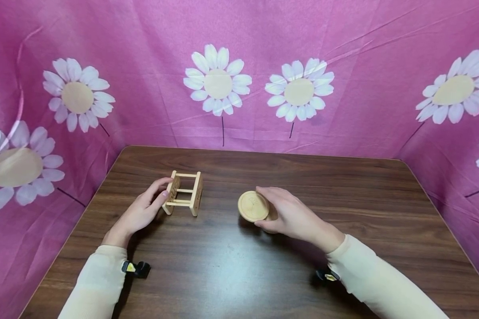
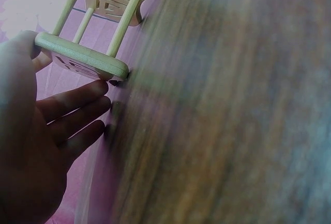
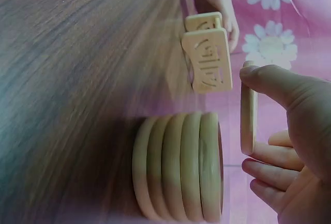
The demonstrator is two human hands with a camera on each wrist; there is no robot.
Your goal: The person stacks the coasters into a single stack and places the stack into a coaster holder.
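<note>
My right hand (image 1: 291,215) pinches a round wooden coaster (image 1: 253,206) by its rim, its engraved face turned up. In the right wrist view this coaster (image 3: 249,107) is held a little above a stack of several similar wooden coasters (image 3: 176,167); in the head view the hand and coaster mostly hide the stack. At the left stands a small wooden rack (image 1: 185,192) with two cut-out side panels joined by round bars. My left hand (image 1: 141,212) grips the rack's near-left panel with thumb and forefinger, the other fingers loosely extended beside it.
Both things stand on a dark brown wood-grain table (image 1: 223,274). A pink cloth (image 1: 255,26) printed with white daisies hangs behind the table and along both sides.
</note>
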